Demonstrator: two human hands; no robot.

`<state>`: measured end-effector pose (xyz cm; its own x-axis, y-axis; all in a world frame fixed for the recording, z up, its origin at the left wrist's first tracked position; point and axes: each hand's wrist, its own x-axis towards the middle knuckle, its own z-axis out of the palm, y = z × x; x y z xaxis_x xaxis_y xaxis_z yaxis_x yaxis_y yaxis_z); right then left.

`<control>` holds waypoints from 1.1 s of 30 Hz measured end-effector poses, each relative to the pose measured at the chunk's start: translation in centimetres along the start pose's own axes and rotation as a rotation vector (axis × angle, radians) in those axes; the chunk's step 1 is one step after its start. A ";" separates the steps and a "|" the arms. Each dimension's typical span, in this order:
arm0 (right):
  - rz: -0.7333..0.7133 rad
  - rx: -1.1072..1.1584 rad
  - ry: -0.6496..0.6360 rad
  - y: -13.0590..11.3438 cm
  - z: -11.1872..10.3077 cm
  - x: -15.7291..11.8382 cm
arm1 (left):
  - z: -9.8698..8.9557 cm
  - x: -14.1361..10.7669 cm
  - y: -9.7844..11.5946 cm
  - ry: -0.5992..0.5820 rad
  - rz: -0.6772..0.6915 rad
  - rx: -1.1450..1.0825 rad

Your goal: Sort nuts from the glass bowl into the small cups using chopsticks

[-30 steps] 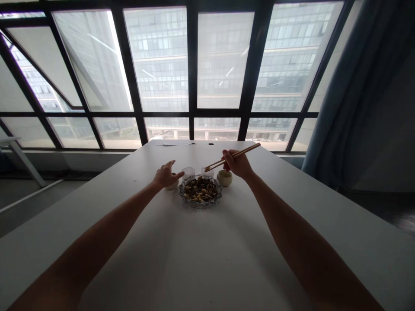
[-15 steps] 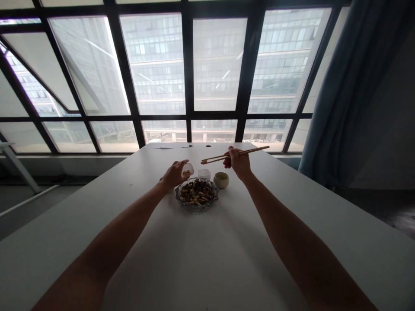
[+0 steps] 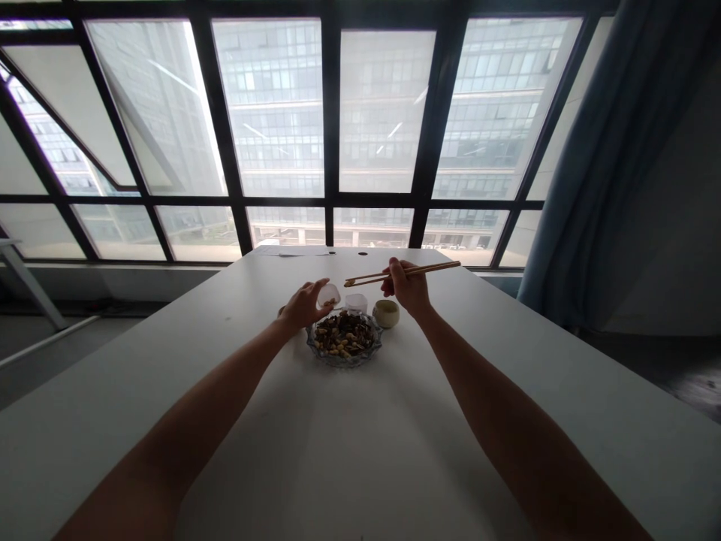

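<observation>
My left hand (image 3: 305, 303) grips a small clear cup (image 3: 328, 294) with a few peanuts in its bottom, held tilted just behind the glass bowl. In my right hand (image 3: 406, 287) is a pair of wooden chopsticks (image 3: 433, 267), pointing left. Their tips hold a small pale piece, seemingly a peanut, a little to the right of the cup. The scalloped glass bowl (image 3: 345, 362) below holds peanuts mixed with dark seeds. Behind it stands another translucent cup (image 3: 356, 303), and at its right a pale green round cup (image 3: 386, 313).
Everything rests on a long white table (image 3: 349, 451). Something brownish shows partly behind my left wrist. Sheets of paper (image 3: 293, 251) lie at the far end, near two dark holes. Beyond are windows, with a blue curtain (image 3: 580, 173) at the right.
My right hand has moved slightly left and down, bringing the chopstick tips nearer the clear cup. My left hand still holds that cup, and the view has shifted slightly.
</observation>
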<state>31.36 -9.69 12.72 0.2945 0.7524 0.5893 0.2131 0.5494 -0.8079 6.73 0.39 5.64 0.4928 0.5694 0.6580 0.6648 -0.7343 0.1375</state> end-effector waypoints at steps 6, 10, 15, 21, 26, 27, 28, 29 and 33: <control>-0.010 -0.063 0.084 0.3 -0.5 0.3 | -0.9 2.7 0.5 -0.409 -0.359 0.084; -0.035 -0.221 0.079 0.8 -1.7 0.7 | -0.1 4.5 1.7 -0.464 -0.351 0.124; -0.172 -0.469 -0.021 1.1 -3.2 0.8 | 2.6 5.5 4.2 -0.450 -0.191 0.069; -0.210 -0.375 -0.178 0.6 -3.8 0.5 | 4.2 6.0 4.9 -0.350 -0.108 -0.052; -0.184 -0.290 -0.134 0.5 -3.7 0.3 | 3.9 5.6 4.7 -0.043 0.183 -0.121; -0.185 -0.281 -0.132 0.5 -3.6 0.3 | 3.9 5.5 4.7 -0.030 0.196 -0.123; -0.186 -0.274 -0.132 0.5 -3.6 0.3 | 3.9 5.4 4.7 -0.026 0.202 -0.125; -0.187 -0.268 -0.132 0.6 -3.5 0.2 | 3.8 5.3 4.7 -0.026 0.206 -0.126; -0.166 -0.287 -0.196 1.2 -2.7 0.1 | 3.8 5.0 4.7 -0.034 0.204 -0.132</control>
<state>34.16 -9.89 11.78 0.0564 0.7319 0.6790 0.5031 0.5666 -0.6525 14.46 1.18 6.73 0.6294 0.4144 0.6574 0.4715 -0.8761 0.1007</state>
